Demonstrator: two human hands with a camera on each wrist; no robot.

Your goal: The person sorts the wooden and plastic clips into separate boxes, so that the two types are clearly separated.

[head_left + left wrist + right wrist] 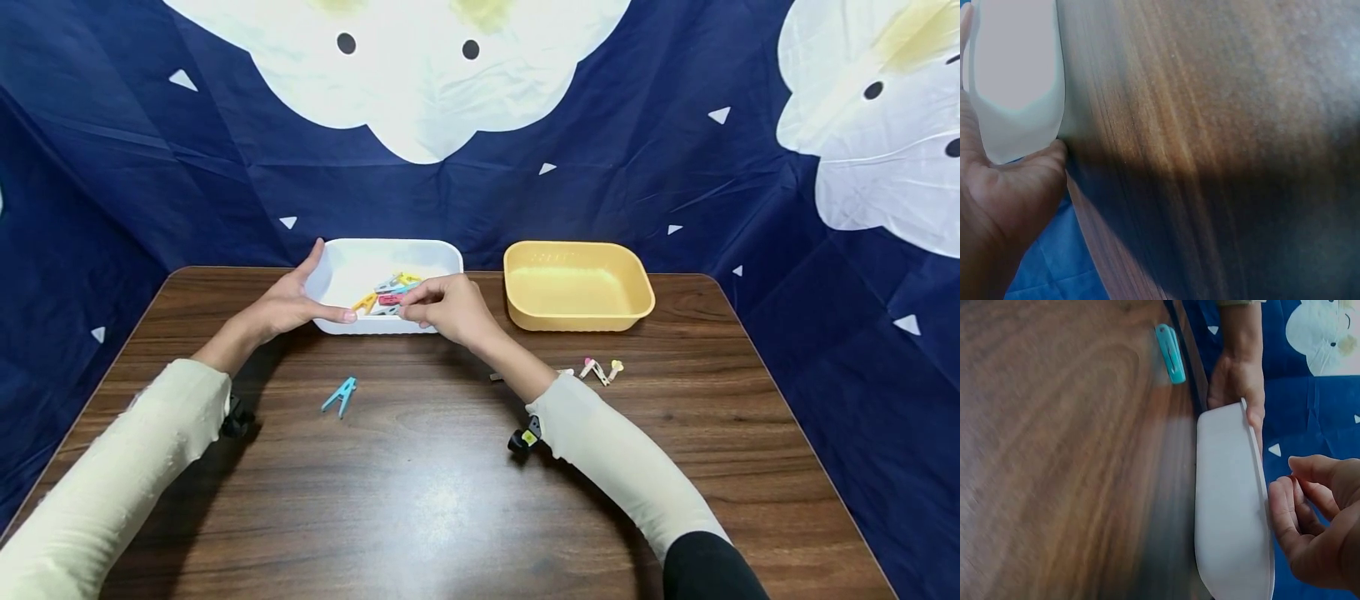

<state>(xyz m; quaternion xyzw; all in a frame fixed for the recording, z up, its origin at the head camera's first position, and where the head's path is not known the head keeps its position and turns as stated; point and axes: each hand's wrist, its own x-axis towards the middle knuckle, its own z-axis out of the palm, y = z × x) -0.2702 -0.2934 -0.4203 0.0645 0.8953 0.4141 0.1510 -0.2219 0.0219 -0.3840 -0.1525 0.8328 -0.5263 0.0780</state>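
Observation:
A white plastic basin [375, 327] stands at the back of the table with several coloured clothespins [367, 302] in it. My left hand [288, 300] grips the basin's left end, thumb along the front rim and fingers at the back. Over the front rim, my right hand [453, 308] is bent at the fingers, thumb and fingertips together at a pink clothespin [390, 298]. The fingers partly cover that clothespin. In the right wrist view the right hand [1319, 519] pinches above the basin's rim. A blue clothespin [341, 396] lies on the table in front.
A yellow basin [577, 323] stands to the right of the white one. Small wooden clips [597, 371] with coloured tops lie in front of it, some partly covered by my right forearm. A dark blue patterned cloth [637, 183] hangs behind the wooden table [420, 517].

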